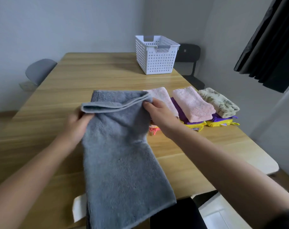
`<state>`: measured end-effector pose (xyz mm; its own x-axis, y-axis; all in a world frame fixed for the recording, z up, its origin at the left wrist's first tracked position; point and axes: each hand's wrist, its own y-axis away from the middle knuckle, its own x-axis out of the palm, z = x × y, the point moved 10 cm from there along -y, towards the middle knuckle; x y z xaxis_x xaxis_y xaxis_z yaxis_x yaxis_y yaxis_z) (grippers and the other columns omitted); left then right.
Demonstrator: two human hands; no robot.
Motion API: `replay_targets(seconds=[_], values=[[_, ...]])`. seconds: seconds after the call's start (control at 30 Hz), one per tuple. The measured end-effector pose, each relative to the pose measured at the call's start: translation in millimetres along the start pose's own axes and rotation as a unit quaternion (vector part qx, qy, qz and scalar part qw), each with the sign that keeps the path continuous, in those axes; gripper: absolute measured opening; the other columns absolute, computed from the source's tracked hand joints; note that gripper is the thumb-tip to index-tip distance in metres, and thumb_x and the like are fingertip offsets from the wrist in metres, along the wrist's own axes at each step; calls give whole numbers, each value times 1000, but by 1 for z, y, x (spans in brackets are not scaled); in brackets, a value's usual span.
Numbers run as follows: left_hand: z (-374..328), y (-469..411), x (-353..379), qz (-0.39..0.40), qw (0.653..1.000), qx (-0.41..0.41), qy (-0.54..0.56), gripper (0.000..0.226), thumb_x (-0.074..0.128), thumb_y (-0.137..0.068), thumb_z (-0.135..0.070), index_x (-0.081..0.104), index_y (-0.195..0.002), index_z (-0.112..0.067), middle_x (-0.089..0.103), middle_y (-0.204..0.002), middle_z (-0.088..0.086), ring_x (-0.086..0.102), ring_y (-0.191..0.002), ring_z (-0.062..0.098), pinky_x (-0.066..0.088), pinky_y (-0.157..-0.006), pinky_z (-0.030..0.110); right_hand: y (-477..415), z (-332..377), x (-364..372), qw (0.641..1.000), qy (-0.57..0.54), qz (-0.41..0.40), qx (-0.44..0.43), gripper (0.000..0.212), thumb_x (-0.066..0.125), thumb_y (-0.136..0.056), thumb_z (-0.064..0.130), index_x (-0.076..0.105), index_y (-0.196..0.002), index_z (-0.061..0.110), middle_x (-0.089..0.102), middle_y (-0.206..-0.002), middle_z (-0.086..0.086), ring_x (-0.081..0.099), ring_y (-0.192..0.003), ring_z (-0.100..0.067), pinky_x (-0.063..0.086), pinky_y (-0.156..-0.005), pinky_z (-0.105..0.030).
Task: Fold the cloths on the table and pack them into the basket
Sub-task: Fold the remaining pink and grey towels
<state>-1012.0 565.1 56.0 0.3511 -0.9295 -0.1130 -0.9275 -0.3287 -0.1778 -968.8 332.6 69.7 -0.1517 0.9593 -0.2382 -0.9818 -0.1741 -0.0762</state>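
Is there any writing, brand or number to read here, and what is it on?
No text here can be read.
On the grey towel, the white tag: no legible print.
On the yellow cloth, the small label: too small to read.

This looked like a room in a home, most likely a dining or spare room: a long wooden table stood between plain pale walls, with a grey chair at its left side and a black chair by its far right corner. A dark curtain hung at the upper right. On the table lay household linen, folded cloths in small stacks and a grey towel, and a white perforated basket of the laundry kind stood at the far end.
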Motion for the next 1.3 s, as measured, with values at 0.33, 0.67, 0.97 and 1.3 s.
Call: replay_targets(seconds=[0.33,0.67,0.97,1.3], values=[[42,-60,-22,-86,945,-79,-304,55,58,-89,-15,27,-131,1,48,-106,17,52,-77,28,34,-68,34,-70,-15,75,952,293,-80,32,55,37,-95,4,17,-146,8,44,-134,-20,49,-118,-36,38,-82,-35],[46,-64,42,108,811,149,-555,31,49,-93,-32,54,-119,-16,54,-126,3,47,-120,27,34,-96,41,-51,-41,121,861,485,122,-92,48,33,-101,25,31,-143,2,21,-155,-14,13,-145,-28,11,-116,-42],[32,60,37,259,816,252,-451,64,26,-85,-51,47,-136,-21,35,-149,-8,23,-141,6,13,-117,26,81,-39,92,828,446,226,-253,57,34,-97,35,33,-146,7,22,-157,-9,14,-146,-22,7,-119,-34],[2,158,10,290,807,332,-393,28,51,-87,-43,62,-106,-24,56,-110,-11,55,-103,8,35,-94,16,161,-43,73,798,421,288,-321,78,37,-91,59,29,-147,5,18,-157,-12,8,-147,-21,11,-120,-39]])
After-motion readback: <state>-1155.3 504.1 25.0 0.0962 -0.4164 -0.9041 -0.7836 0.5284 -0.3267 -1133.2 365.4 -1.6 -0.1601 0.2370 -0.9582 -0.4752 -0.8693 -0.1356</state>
